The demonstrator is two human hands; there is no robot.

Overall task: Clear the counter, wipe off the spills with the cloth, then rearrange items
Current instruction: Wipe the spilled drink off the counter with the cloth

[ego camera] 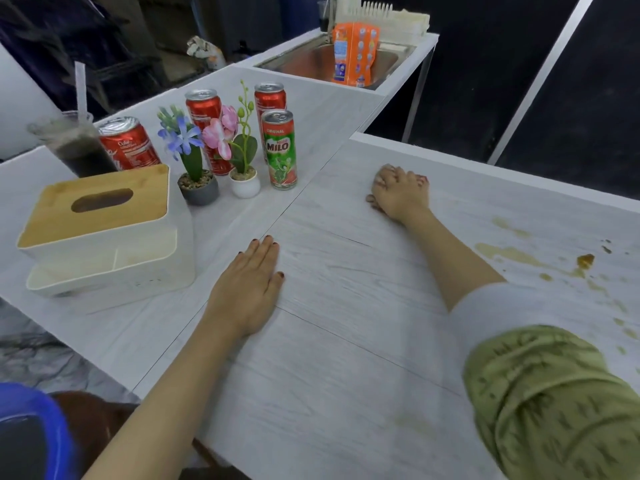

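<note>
The pale wood-grain counter (346, 341) carries brown spills (519, 254) along its right side, near the right forearm. The left hand (249, 289) lies flat, fingers together; the right hand (398, 195) is fisted farther out, the cloth hidden if there. A tissue box (100, 230), cans (280, 150) and potted flowers (242, 157) crowd the left; a steel sink (311, 60) sits behind.
</note>
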